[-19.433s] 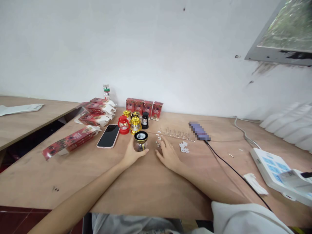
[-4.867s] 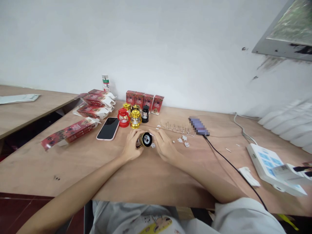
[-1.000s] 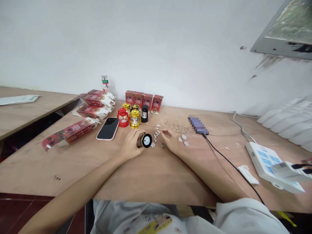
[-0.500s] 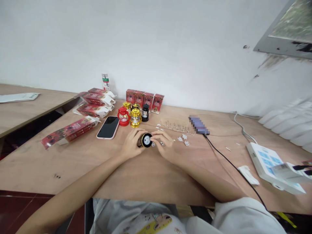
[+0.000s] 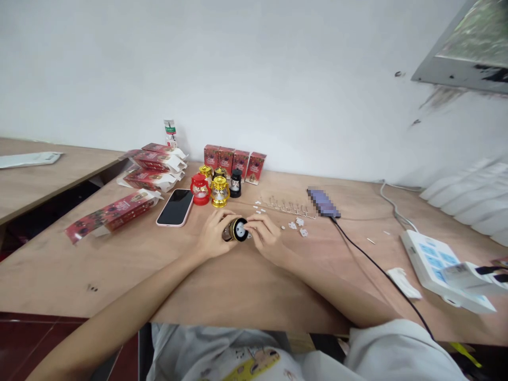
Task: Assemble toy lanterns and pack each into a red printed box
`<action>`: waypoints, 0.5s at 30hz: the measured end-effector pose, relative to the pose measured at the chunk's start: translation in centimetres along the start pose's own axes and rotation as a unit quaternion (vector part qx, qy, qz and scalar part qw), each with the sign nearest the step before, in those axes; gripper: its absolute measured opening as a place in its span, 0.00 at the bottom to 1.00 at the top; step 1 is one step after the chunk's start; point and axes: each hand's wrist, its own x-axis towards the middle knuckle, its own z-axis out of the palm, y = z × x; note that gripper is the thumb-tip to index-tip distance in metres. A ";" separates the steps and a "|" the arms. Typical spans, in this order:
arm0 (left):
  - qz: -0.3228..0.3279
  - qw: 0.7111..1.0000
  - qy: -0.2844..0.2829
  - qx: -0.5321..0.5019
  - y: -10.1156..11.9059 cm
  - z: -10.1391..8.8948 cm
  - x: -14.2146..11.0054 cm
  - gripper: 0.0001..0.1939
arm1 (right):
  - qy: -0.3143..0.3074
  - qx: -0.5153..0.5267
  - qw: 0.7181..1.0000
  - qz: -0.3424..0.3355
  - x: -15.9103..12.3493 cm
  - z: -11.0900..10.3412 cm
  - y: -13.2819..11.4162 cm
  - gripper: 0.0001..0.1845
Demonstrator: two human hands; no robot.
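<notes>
My left hand (image 5: 213, 233) is wrapped round a small dark lantern with gold trim (image 5: 240, 229), tipped so that its round base with a white inside faces me and to the right. At the rim of that base, the fingertips of my right hand (image 5: 265, 236) are pinched together; whatever they hold is too small to make out. Beyond my hands stand a red lantern (image 5: 200, 189), a gold lantern (image 5: 219, 192) and a black lantern (image 5: 235, 184), with two more partly hidden behind. Small white plastic pieces (image 5: 300, 227) lie to the right of my right hand.
Red printed boxes (image 5: 239, 163) stand by the wall, and opened red cartons (image 5: 115, 214) lie at left. A phone (image 5: 175, 207) rests near the lanterns. At right are a second phone (image 5: 323, 202) on a black cable, a row of thin wire pieces (image 5: 288, 206) and a power strip (image 5: 436, 264).
The lantern in my left hand has turned slightly, its base facing a little more to the right. My right fingertips stay at the base. The view has shifted a little.
</notes>
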 end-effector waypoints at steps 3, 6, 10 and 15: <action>0.016 1.000 -0.001 0.021 -0.2 -0.1 0.0 0.21 | -0.003 0.010 1.000 -0.011 0.0 0.0 0.2 0.11; 0.034 0.998 -0.007 0.055 -0.4 -0.3 0.0 0.23 | -0.031 0.032 0.999 -0.012 0.1 -0.1 0.6 0.12; 0.031 0.994 -0.038 0.100 -0.4 -0.7 0.0 0.24 | -0.093 0.076 0.993 -0.022 0.8 -0.8 1.1 0.12; 0.060 0.991 -0.036 0.113 -0.1 -1.0 0.1 0.23 | -0.160 0.117 0.980 -0.032 1.9 -2.1 1.6 0.11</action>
